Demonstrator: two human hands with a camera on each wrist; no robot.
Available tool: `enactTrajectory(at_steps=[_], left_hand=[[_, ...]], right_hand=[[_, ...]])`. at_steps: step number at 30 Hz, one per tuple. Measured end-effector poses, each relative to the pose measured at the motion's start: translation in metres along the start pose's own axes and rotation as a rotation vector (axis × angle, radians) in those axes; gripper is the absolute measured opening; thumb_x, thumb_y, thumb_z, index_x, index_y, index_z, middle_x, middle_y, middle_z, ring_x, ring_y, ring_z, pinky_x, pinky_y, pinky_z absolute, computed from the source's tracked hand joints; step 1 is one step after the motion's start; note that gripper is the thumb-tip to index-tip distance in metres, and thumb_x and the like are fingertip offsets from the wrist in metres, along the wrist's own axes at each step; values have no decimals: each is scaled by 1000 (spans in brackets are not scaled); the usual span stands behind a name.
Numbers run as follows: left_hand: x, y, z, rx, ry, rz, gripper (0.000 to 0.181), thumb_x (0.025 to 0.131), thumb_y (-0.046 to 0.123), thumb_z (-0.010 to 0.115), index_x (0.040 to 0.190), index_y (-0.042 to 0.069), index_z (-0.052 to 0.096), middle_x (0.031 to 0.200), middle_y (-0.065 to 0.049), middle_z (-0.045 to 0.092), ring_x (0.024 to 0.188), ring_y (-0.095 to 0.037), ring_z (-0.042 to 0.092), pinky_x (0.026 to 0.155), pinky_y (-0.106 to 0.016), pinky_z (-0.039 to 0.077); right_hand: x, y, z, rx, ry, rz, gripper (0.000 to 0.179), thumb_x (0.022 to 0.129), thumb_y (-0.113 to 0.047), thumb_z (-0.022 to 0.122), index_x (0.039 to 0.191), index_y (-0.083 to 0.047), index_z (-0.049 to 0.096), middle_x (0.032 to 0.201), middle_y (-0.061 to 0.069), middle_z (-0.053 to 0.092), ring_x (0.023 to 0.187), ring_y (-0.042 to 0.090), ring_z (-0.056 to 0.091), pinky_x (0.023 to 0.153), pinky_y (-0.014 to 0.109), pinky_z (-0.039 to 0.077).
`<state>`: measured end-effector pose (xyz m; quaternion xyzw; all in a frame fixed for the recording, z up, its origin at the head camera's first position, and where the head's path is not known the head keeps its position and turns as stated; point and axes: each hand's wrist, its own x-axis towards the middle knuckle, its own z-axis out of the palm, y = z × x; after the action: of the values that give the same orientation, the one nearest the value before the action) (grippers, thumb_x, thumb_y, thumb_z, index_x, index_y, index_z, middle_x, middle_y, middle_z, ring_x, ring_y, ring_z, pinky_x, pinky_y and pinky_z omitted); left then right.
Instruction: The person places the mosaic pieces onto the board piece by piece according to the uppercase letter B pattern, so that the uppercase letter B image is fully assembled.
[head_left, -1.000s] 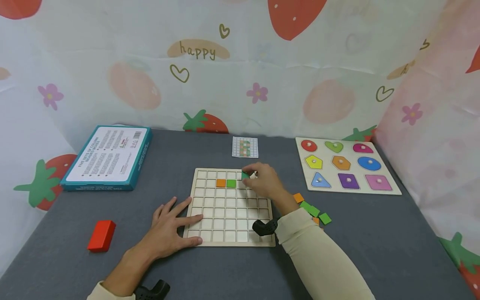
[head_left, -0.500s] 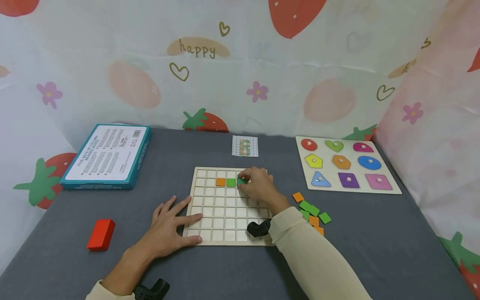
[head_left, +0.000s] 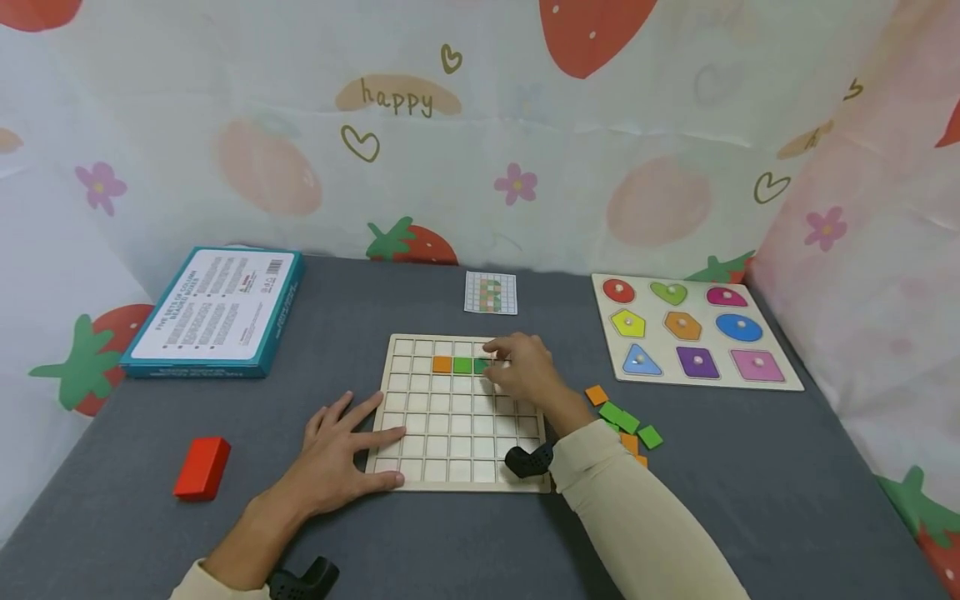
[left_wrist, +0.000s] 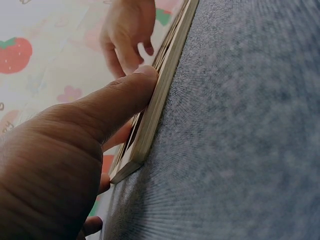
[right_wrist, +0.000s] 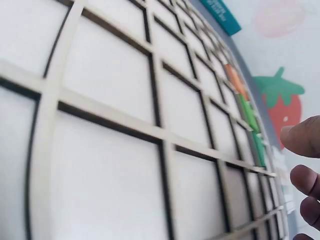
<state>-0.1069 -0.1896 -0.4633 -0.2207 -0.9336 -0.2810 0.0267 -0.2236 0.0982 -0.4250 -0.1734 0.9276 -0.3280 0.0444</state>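
Note:
A wooden grid board (head_left: 450,429) lies flat on the grey table. In its second row from the back sit an orange tile (head_left: 442,365), a light green tile (head_left: 462,365) and a darker green tile (head_left: 480,365), side by side. My left hand (head_left: 333,458) rests spread on the board's left edge, its thumb on the rim in the left wrist view. My right hand (head_left: 525,371) hovers at the darker green tile. The right wrist view shows its thumb (right_wrist: 304,137) and loosely bent fingers apart from the tiles, holding nothing.
Several loose orange and green tiles (head_left: 649,437) lie right of the board, partly behind the right sleeve. A pattern card (head_left: 491,292) lies behind it. A shape puzzle (head_left: 693,354) stands back right, a teal box (head_left: 213,312) back left, a red block (head_left: 202,469) front left.
My right hand brought the darker green tile leftward, set it beside the light green one, then let go and drew slightly back to the right. The left hand stays put.

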Motion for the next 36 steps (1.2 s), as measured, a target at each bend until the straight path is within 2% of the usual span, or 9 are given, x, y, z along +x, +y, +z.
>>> enactTrajectory(at_steps=[2, 6, 13, 18, 27, 36], left_hand=[[0, 0, 0, -2, -3, -4, 61, 75, 56, 77, 125, 23, 69, 150, -14, 37, 137, -49, 18, 101, -69, 10], [0, 0, 0, -4, -11, -12, 62, 74, 55, 77, 126, 23, 69, 151, -14, 36, 138, -48, 16, 102, -68, 8], [0, 0, 0, -3, -11, -19, 62, 74, 56, 77, 125, 23, 69, 150, -14, 36, 138, -48, 16, 102, -68, 9], [0, -1, 0, 0, -11, -19, 62, 74, 57, 76, 125, 23, 69, 150, -14, 36, 138, -48, 16, 102, -68, 9], [0, -1, 0, -2, -14, -12, 62, 74, 57, 76, 126, 24, 68, 150, -14, 36, 138, -48, 16, 102, -68, 9], [-1, -1, -1, -7, -9, -6, 61, 75, 57, 75, 126, 23, 68, 150, -15, 36, 137, -49, 17, 101, -69, 10]], right_hand=[[-4, -1, -8, 17, 19, -23, 34, 90, -17, 69, 123, -9, 68, 106, 10, 61, 105, 32, 47, 85, 50, 40], [-17, -8, -28, 37, 50, -58, 35, 89, -16, 69, 123, -7, 67, 106, 13, 60, 102, 32, 46, 74, 45, 42], [-42, -20, -63, -33, 130, -113, 36, 87, -15, 73, 122, -7, 68, 112, 11, 59, 106, 31, 46, 84, 48, 43], [-60, -18, -80, -57, 193, -166, 37, 86, -14, 75, 121, -7, 68, 111, 11, 59, 105, 32, 48, 84, 49, 43], [-91, -3, -96, -59, 307, -209, 37, 83, -9, 77, 118, -2, 68, 108, 13, 59, 102, 32, 46, 81, 52, 42], [-107, 17, -98, -85, 365, -196, 37, 82, -8, 78, 117, 0, 69, 105, 14, 60, 101, 33, 45, 78, 50, 42]])
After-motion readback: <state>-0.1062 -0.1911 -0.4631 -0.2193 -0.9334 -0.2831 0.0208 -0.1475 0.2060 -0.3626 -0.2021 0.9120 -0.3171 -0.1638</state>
